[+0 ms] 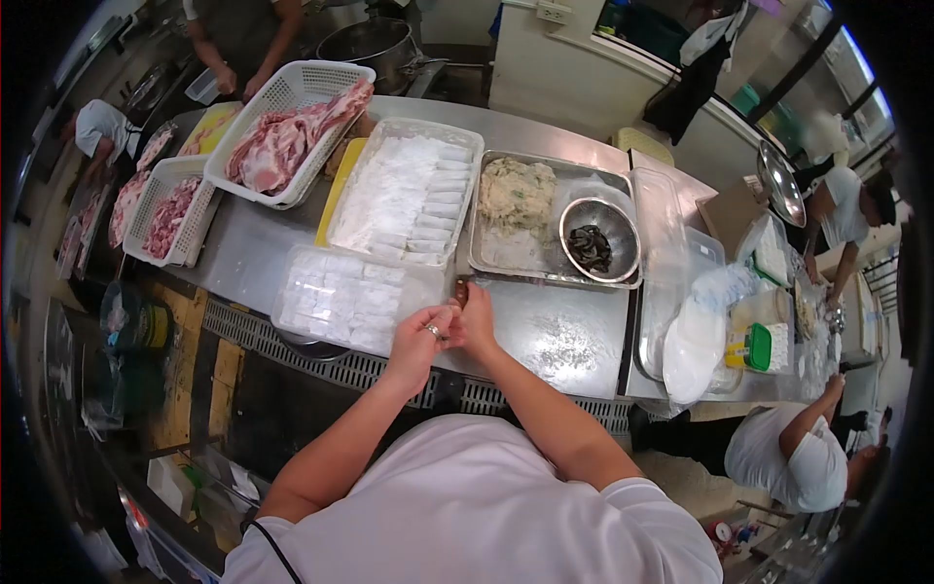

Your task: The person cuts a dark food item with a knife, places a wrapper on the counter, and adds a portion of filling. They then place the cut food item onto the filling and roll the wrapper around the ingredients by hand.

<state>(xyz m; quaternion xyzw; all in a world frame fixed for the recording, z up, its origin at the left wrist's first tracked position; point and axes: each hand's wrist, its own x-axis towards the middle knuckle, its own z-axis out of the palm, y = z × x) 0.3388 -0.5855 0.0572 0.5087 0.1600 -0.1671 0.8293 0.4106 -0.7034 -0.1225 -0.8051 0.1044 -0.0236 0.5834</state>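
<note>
My left hand (426,343) is closed, thumb and fingers pinched together, and a ring shows on one finger. Close against it is my right hand (477,316), its fingers curled around a small dark piece that I cannot name. Both hands are above the near edge of the steel table (569,336). Left of them lies a clear plastic container (341,297) with rows of white wrapped pieces. Behind the hands stand a white tray (404,195) of flour-dusted rolls and a metal tray (501,255) with pale minced filling (516,195). A steel bowl (595,206) there holds dark strips (590,249).
Two white baskets (282,78) (185,167) of raw meat stand at the left. A long clear lid (662,292) and plastic bags (699,331) lie right, near a green-lidded tub (757,346). Co-workers (798,443) stand at the right and far left.
</note>
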